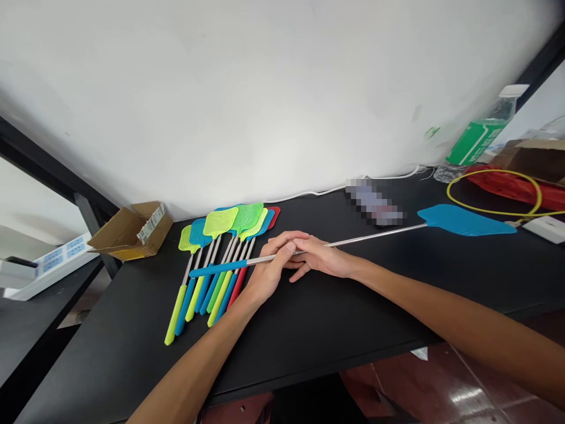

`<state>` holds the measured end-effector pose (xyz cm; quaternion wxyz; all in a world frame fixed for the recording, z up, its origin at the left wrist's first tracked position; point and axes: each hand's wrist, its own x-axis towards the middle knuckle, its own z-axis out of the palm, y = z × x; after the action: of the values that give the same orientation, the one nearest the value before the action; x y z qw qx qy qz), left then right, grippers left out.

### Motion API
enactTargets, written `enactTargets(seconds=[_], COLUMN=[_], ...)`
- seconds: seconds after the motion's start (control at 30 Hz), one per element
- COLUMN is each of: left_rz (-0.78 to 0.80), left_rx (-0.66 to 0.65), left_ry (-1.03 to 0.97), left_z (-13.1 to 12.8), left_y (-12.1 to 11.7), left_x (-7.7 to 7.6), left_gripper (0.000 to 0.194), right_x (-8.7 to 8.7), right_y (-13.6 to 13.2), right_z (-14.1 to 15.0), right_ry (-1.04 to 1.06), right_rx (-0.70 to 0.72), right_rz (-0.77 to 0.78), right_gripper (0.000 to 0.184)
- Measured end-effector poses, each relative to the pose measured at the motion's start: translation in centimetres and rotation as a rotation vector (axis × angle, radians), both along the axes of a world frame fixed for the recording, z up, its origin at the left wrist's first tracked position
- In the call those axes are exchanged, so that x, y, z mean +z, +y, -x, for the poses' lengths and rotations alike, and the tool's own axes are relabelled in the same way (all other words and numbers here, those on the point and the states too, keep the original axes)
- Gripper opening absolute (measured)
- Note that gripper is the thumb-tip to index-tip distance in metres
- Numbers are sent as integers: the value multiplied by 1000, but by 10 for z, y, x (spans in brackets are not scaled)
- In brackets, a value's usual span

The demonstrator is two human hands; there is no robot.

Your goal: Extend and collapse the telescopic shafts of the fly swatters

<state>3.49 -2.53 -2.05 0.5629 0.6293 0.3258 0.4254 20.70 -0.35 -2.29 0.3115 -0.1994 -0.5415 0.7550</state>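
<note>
A blue fly swatter [463, 220] with a long metal rod is held crosswise above the black table, its blue handle to the left and its paddle to the right. My left hand [274, 262] is closed around the rod just past the handle. Against it, my right hand [320, 254] is closed on the same rod, a few of its fingers partly hidden under the rod. Left of my hands lies a pile of several fly swatters [220, 221] in yellow-green, blue, green and red, paddles toward the wall and handles toward me.
An open cardboard box [132, 232] stands at the back left, near a white power strip [57, 262]. Toward the right are a blurred-out phone-like object [375, 203], a green-labelled bottle [479, 138], a yellow cable [494, 172] and a white adapter [545, 228]. The table [335, 324] meets a white wall.
</note>
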Motion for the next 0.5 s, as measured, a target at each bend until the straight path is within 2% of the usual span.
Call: enactTargets(seconds=[0.17, 0.5], left_rz=[1, 97], left_rx=[18, -20], left_ry=[11, -76], left_z=[-1, 3], left_y=[0, 11], left_x=[0, -9], left_gripper=[43, 42], right_x=[2, 2], right_y=[-1, 1], right_z=[0, -1], right_ry=[-23, 10], right_rx=[4, 27], right_rz=[-25, 58], right_gripper=[53, 31])
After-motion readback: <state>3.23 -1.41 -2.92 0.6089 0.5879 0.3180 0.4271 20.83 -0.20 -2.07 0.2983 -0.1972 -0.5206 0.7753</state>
